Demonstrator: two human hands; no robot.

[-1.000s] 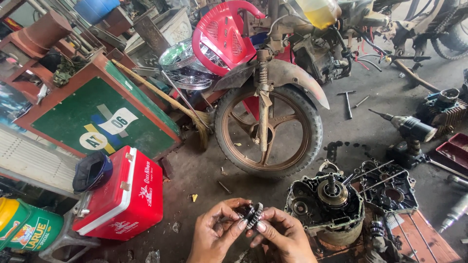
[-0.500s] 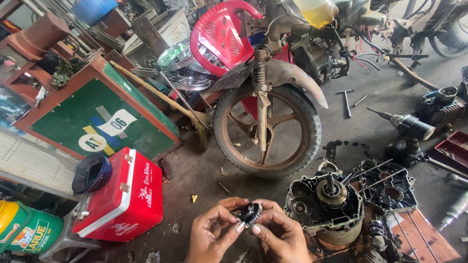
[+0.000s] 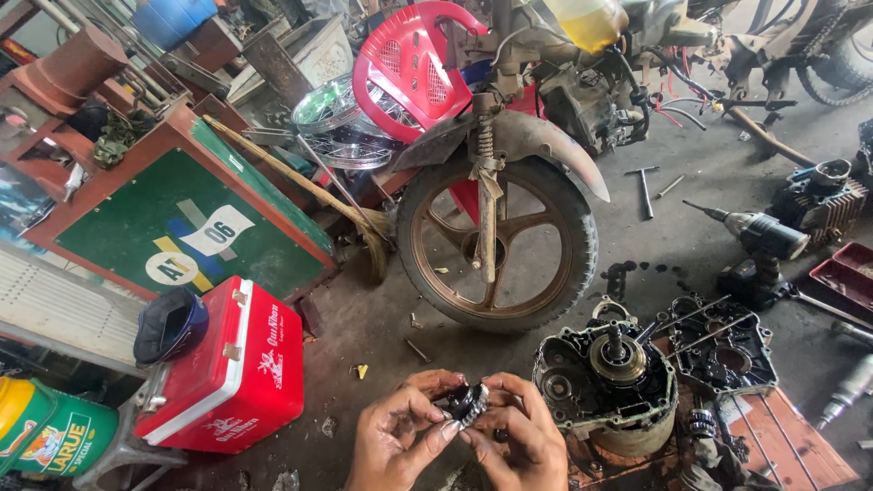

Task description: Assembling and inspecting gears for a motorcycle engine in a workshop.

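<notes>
Both of my hands meet at the bottom middle of the head view around a small dark gear part (image 3: 466,401). My left hand (image 3: 393,441) pinches its left side with thumb and fingers. My right hand (image 3: 514,436) grips it from the right. Just to the right of my hands an opened engine case (image 3: 607,382) sits on the floor, with a shaft standing up in its middle. A second case half (image 3: 720,344) lies beyond it.
A motorcycle front wheel (image 3: 496,241) stands right ahead, a red basket above it. A red cooler box (image 3: 225,364) with a dark cap (image 3: 169,325) on it is at the left, beside a green board (image 3: 186,232). A cordless drill (image 3: 759,238) and a red tray (image 3: 847,273) lie at the right.
My hands have stayed in place while turning the small gear part between the fingers. The view has shifted slightly.
</notes>
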